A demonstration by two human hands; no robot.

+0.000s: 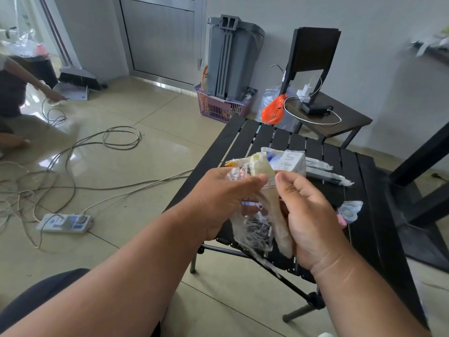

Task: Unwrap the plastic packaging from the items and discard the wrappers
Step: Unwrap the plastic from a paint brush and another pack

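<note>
A cream-coloured item, partly wrapped, is held between both hands above the near edge of a black slatted table. Its upper end sticks up past the fingertips; its lower end runs down along the right palm. Loose clear plastic wrap hangs stretched and torn between the hands.

Left hand: fingers curled, a bunch of the wrap pinched between thumb and fingers, just left of the item. Right hand: fingers curled round the item's lower part, thumb pressed near its middle.

On the table behind the hands: a white carton and other wrapped items, close together. A small wrapped piece lies to the right of the right hand.

Room, left to right: a second person crouched on the tiled floor, cables, a power strip, a dustpan set, a purple basket, an orange bag, a dark chair.
</note>
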